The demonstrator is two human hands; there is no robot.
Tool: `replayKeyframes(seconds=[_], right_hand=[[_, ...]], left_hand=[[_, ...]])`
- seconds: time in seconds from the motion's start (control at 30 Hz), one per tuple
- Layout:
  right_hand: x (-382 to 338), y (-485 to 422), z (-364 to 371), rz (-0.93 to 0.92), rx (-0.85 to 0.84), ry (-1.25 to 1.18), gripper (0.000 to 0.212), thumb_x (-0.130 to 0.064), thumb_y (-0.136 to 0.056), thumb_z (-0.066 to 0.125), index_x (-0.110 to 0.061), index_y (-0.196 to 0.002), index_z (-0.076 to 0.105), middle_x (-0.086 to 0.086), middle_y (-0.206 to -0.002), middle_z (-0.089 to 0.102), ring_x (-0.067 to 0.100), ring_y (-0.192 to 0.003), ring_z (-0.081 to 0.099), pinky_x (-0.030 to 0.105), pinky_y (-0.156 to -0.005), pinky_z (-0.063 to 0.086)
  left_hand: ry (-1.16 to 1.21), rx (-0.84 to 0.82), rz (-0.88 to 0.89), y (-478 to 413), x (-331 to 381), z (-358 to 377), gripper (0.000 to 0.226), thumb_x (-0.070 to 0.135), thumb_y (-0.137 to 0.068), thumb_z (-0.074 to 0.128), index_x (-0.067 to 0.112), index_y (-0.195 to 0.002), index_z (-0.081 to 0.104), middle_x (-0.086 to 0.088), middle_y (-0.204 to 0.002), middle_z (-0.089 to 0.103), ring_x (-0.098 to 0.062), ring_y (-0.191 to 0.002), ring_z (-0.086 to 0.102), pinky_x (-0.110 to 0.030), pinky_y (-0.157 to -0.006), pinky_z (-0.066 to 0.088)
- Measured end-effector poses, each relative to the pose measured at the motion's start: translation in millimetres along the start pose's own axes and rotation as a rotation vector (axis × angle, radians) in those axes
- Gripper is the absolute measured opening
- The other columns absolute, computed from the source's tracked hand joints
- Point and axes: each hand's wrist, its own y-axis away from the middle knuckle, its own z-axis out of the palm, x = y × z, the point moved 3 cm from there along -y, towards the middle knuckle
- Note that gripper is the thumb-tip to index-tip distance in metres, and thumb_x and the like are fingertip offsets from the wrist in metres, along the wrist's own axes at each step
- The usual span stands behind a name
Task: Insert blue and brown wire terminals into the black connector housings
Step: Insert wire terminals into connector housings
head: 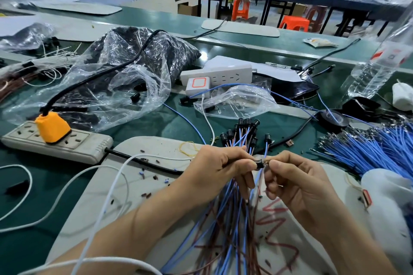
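Observation:
My left hand grips a bundle of blue and brown wires whose upper ends carry several black connector housings. Its thumb and fingers also pinch one black housing at the hand's right side. My right hand pinches a wire terminal between thumb and forefinger, right at that housing's opening. The wire trailing from the terminal is mostly hidden by the fingers. The bundle hangs down over a grey work mat.
A loose pile of blue wires lies at the right. A clear bag of black housings sits at the back left. Two power strips, white cables, a small plastic bag and a water bottle surround the mat.

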Motion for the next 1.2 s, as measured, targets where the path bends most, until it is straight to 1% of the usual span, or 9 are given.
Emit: replayKeyframes(seconds=[0.1,0.27,0.47,0.57,0.7,0.83,0.97,1.07,1.2], right_hand=[[1,0,-1,0.003,0.004,0.022,0.007,-0.008,-0.068,0.064,-0.009,-0.065,0.070,0.015,-0.059,0.058,0.016,-0.045,0.053,0.024,-0.043,0.047],[4,-2,-4,-0.002,-0.014,0.086,0.006,-0.011,-0.069,0.066,-0.013,-0.069,0.071,0.015,-0.067,0.062,0.017,-0.054,0.057,0.026,-0.053,0.052],[5,-2,-7,0.037,-0.035,0.078,0.011,-0.016,-0.063,0.071,-0.007,-0.070,0.068,0.017,-0.066,0.060,0.019,-0.053,0.057,0.026,-0.051,0.052],[5,-2,-5,0.006,-0.007,0.091,0.002,-0.013,-0.066,0.068,-0.011,-0.066,0.069,0.016,-0.063,0.060,0.019,-0.051,0.056,0.026,-0.050,0.051],[1,-2,-4,-0.180,0.141,0.105,0.009,-0.008,-0.069,0.063,-0.015,-0.062,0.065,0.009,-0.055,0.054,0.017,-0.045,0.049,0.023,-0.044,0.045],[-10,2,-10,-0.376,0.262,0.143,0.032,0.008,-0.085,0.053,-0.020,-0.072,0.062,0.006,-0.054,0.050,0.015,-0.049,0.046,0.022,-0.044,0.042],[-11,6,1,-0.428,0.229,0.208,0.008,-0.011,-0.078,0.064,-0.018,-0.078,0.067,0.009,-0.062,0.063,0.020,-0.053,0.058,0.027,-0.051,0.052],[-9,9,5,-0.422,0.237,0.243,0.013,0.001,-0.081,0.062,-0.012,-0.084,0.065,0.011,-0.067,0.069,0.021,-0.053,0.064,0.027,-0.055,0.056],[-12,12,14,-0.455,0.202,0.302,0.007,-0.014,-0.075,0.065,-0.016,-0.081,0.067,0.011,-0.068,0.069,0.021,-0.053,0.065,0.025,-0.055,0.056]], left_hand=[[-0.069,-0.014,0.005,0,-1,0,0.017,0.008,-0.092,0.055,-0.005,-0.085,0.063,0.000,-0.065,0.066,-0.011,-0.048,0.063,-0.008,-0.089,0.040],[-0.080,-0.001,0.005,-1,0,-2,0.015,0.008,-0.092,0.056,-0.003,-0.086,0.064,-0.010,-0.069,0.069,-0.013,-0.050,0.066,-0.034,-0.088,0.048],[-0.103,-0.016,0.021,1,-1,-2,0.014,0.008,-0.092,0.058,-0.003,-0.085,0.064,-0.008,-0.069,0.071,-0.012,-0.054,0.068,-0.023,-0.102,0.041],[-0.140,-0.006,0.041,1,-1,-2,0.014,0.011,-0.091,0.060,-0.002,-0.090,0.066,-0.002,-0.070,0.071,-0.009,-0.060,0.069,-0.030,-0.102,0.042],[-0.173,0.024,0.044,-1,0,1,0.009,0.011,-0.090,0.062,0.010,-0.099,0.063,-0.004,-0.082,0.073,-0.010,-0.073,0.070,-0.030,-0.082,0.054],[-0.219,0.078,0.064,-2,2,-2,0.019,0.008,-0.094,0.056,0.027,-0.097,0.051,0.000,-0.101,0.073,-0.016,-0.095,0.068,-0.035,-0.091,0.051],[-0.228,0.087,0.097,-1,4,0,0.021,-0.001,-0.096,0.046,0.019,-0.102,0.045,0.004,-0.124,0.062,-0.005,-0.116,0.059,-0.028,-0.100,0.046],[-0.205,0.087,0.130,0,6,1,0.018,-0.002,-0.096,0.044,0.014,-0.102,0.045,0.007,-0.126,0.056,0.002,-0.121,0.051,-0.022,-0.101,0.044],[-0.198,0.078,0.138,0,6,1,0.013,-0.001,-0.096,0.044,0.009,-0.104,0.048,0.008,-0.127,0.056,-0.001,-0.122,0.052,-0.028,-0.101,0.046]])
